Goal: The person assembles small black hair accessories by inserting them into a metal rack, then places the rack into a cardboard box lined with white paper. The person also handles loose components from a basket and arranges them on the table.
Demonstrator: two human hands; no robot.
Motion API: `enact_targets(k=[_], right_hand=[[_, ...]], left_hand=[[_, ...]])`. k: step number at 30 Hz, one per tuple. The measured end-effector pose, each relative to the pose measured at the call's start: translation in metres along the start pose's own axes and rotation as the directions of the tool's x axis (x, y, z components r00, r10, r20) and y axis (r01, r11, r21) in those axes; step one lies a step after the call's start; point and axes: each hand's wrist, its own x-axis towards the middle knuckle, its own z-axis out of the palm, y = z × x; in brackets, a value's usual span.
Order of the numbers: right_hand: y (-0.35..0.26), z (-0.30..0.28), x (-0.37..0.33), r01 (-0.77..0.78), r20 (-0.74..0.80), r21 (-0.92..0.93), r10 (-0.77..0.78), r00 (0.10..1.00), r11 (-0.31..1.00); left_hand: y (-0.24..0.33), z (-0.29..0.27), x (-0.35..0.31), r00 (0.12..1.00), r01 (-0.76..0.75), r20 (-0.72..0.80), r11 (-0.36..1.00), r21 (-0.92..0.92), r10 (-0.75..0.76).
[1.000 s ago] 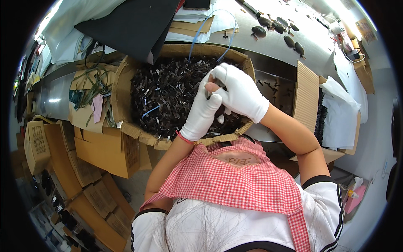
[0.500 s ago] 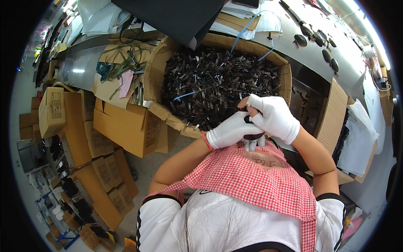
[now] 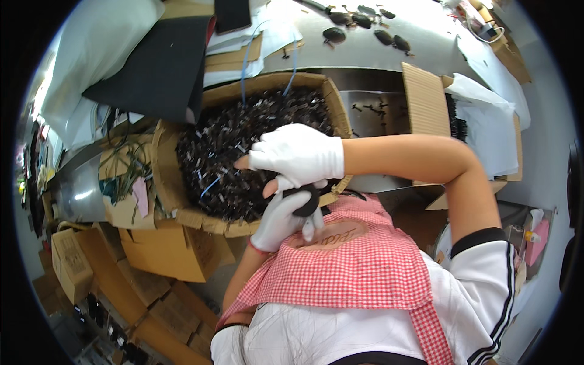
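My left hand (image 3: 277,224), in a white glove with bare fingertips, is closed around a dark oval piece (image 3: 306,203) in front of my apron. Just above and ahead of it, my right hand (image 3: 298,155), gloved the same way, reaches over the near part of a cardboard box (image 3: 165,164). Its bare thumb and forefinger tips are apart, with nothing visible between them. The right hand partly covers the left one. A heap of small dark strip-like parts (image 3: 234,131) fills the box.
Several dark oval pieces (image 3: 334,35) lie on the metal table at the back. A black sheet (image 3: 161,67) overhangs the box's far left corner. To the right stands an open carton (image 3: 420,100) with white sheeting (image 3: 486,137). Brown cartons (image 3: 164,252) stand at left.
My right hand has come away from the oval piece and moved left over the box, its fingers parting. The left hand still holds the piece. The whole view has shifted.
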Motion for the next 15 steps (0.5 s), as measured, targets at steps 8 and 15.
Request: enact_targets(k=[8, 15], right_hand=[[0.094, -0.067, -0.031, -0.337, -0.337, -0.348, 0.219, 0.916, 0.875], [0.182, -0.110, -0.077, -0.507, -0.270, -0.533, 0.431, 0.861, 0.677]], left_hand=[[0.006, -0.017, 0.005, 0.931, -0.184, 0.285, 0.968, -0.172, 0.227], [0.037, -0.023, 0.056, 0.952, -0.273, 0.003, 0.850, -0.450, 0.307]])
